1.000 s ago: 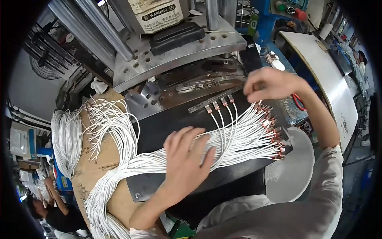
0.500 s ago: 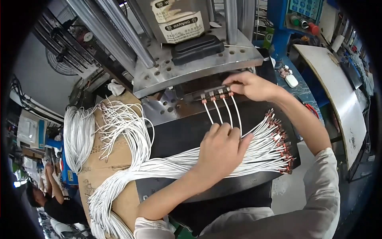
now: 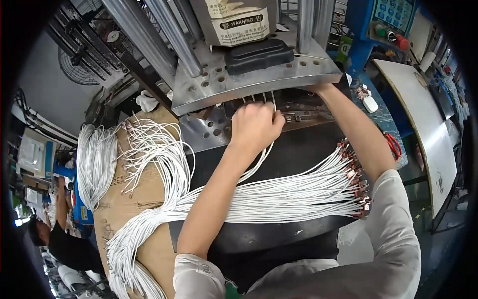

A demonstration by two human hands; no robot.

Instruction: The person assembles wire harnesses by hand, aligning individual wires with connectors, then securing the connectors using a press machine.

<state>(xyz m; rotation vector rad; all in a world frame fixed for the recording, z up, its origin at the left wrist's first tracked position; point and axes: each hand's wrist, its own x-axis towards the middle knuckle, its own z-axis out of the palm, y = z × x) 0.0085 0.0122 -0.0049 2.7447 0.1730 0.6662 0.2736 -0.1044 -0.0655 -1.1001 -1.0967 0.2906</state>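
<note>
— So, starting left of the grey perforated metal press plate (image 3: 249,82), what lies there?

— Looped bundles of thin white wires (image 3: 92,159) lie on a brown cardboard sheet (image 3: 144,199), below and to the left of the plate. From there a long fan of white wires (image 3: 279,197) runs rightwards across the black work surface (image 3: 298,154) under the plate, ending in small copper-coloured terminals (image 3: 356,184).

— And the left hand?

— The left hand (image 3: 256,127) sits just below the plate's front edge, fingers curled together and pinched on a few white wire ends (image 3: 266,102) that stand up into the slot beneath the plate. One of those wires trails down from the fist towards the fan.

— The right hand?

— The right arm reaches up past the terminals to the plate's right end, where only the wrist (image 3: 326,89) shows; the hand is tucked under the plate, so I cannot tell how its fingers are set.

— Anything further right of the plate?

— A blue control box with coloured buttons (image 3: 391,20) stands there, with a pale curved tabletop (image 3: 423,119) beyond it.
</note>
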